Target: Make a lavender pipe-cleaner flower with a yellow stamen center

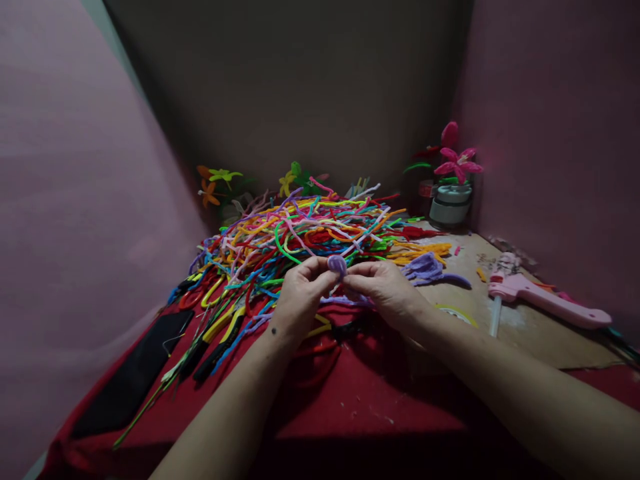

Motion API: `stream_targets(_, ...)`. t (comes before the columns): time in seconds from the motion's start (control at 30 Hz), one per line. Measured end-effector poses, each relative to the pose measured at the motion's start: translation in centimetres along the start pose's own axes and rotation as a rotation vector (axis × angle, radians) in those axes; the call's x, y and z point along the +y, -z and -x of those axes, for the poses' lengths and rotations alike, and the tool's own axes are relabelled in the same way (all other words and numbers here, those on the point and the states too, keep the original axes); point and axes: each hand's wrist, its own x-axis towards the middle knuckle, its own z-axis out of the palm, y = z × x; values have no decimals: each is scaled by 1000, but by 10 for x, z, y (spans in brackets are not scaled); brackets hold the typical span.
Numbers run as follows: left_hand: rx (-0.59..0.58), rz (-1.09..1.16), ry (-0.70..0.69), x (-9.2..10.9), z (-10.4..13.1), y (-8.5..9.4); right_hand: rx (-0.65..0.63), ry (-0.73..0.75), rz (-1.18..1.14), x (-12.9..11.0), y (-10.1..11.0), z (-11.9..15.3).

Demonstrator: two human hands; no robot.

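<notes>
Between the fingertips of both hands is a small purple pipe-cleaner piece [337, 265], bent into a rounded, petal-like loop. My left hand [305, 287] pinches it from the left and my right hand [375, 287] from the right. Both hands are closed, held up over the front of a big tangled heap of colourful pipe cleaners [300, 227]. Right of my right hand lies a bundle of purple pipe-cleaner pieces [425, 268]. Below the hands, scissors with red and yellow on them are partly hidden by my left wrist.
On the right, a pink glue gun [545, 300] rests on a brown board [530, 343], near a yellow-rimmed tape roll [457, 315]. Pliers [220, 340], green stems [150, 400] and a black phone-like slab [135, 373] lie left. A jar [450, 205] with pink flowers stands behind.
</notes>
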Motion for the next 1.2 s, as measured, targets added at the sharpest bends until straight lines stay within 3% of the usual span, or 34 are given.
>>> stream_targets(0.37,-65,-71,96,8,0,3,-23,-79,-69,-4,-4,2)
stream_targets(0.5,-47,-74,-7,6,-1,3,-17,-92,-5,-5,-4,1)
stream_targets(0.63,-33,-259,-126,3,-1,4,-7,-115,94,-5,-4,0)
stream_targets(0.9,-154,-252,36,5,-3,9,-19,-89,277,-4,-2,1)
stream_targets(0.97,-162,-307,-26,4,-3,10,-33,-99,280,-2,-1,0)
stream_targets(1.1,-175,-525,-277,4,-3,13,-60,-105,311,2,0,-2)
stream_targets(1.2,-220,-576,-310,7,-2,15,-74,-114,333,3,-1,-2)
